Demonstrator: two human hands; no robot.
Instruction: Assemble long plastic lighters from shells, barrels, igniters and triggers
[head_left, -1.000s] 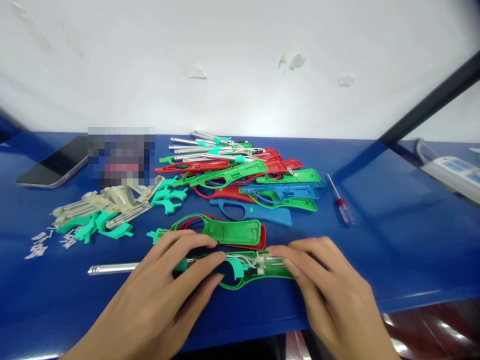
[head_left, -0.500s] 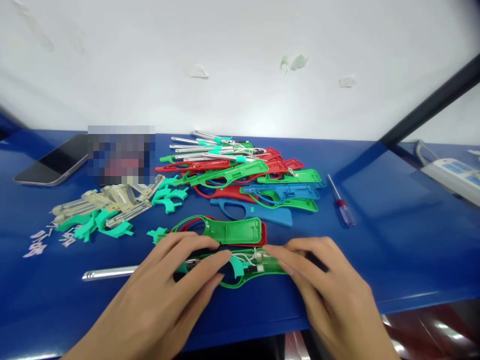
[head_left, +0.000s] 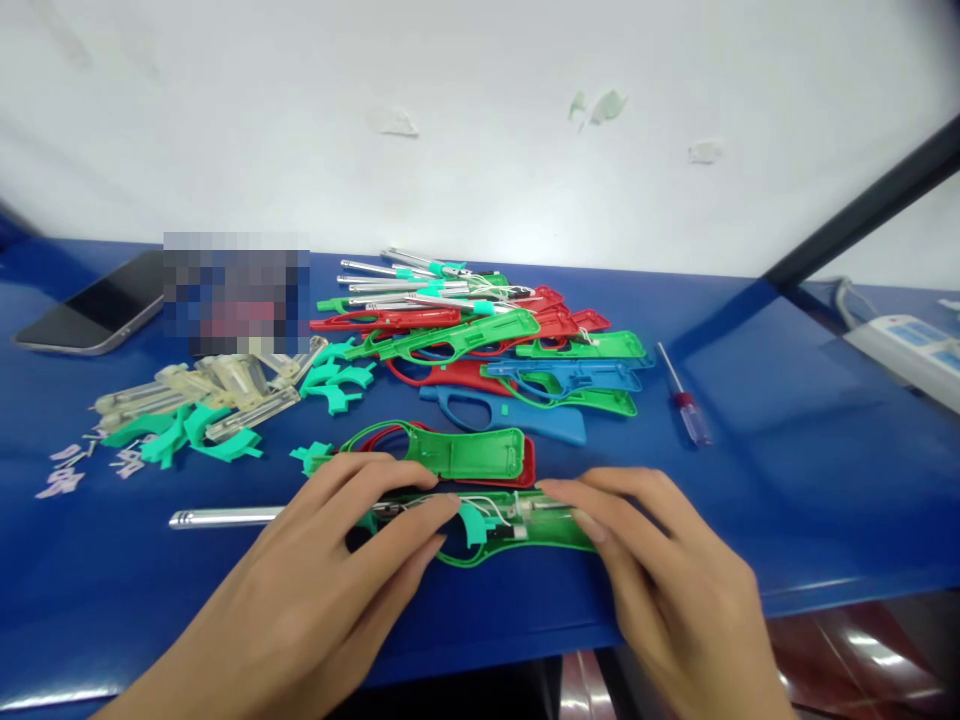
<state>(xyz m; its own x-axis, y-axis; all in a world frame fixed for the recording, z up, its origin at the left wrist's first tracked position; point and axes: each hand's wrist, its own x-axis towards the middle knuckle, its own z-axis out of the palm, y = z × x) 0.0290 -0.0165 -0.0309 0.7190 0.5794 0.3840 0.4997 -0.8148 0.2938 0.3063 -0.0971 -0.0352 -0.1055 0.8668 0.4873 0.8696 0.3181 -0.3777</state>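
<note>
A green casing half (head_left: 495,552) lies open side up near the table's front edge, with a metal tube (head_left: 225,517) sticking out to the left. Inside it are white wires, a teal trigger piece (head_left: 474,524) and a clear part (head_left: 544,507) at the right. My left hand (head_left: 322,570) grips the casing's left part, fingers curved over it beside the trigger piece. With thumb and index finger, my right hand (head_left: 667,560) holds the casing's right end by the clear part. Just behind lies another green casing half (head_left: 472,453) on a red one.
Behind is a pile of red, green and blue casings (head_left: 450,375) with metal tubes. A screwdriver (head_left: 690,415) lies right, a power strip (head_left: 911,350) farther right. Clear parts (head_left: 225,385), teal triggers (head_left: 221,435), small pale pieces (head_left: 64,475) and a phone (head_left: 94,305) are left.
My right hand has shifted slightly right along the casing, showing more of the clear part. My left hand keeps its grip. The view has shifted slightly.
</note>
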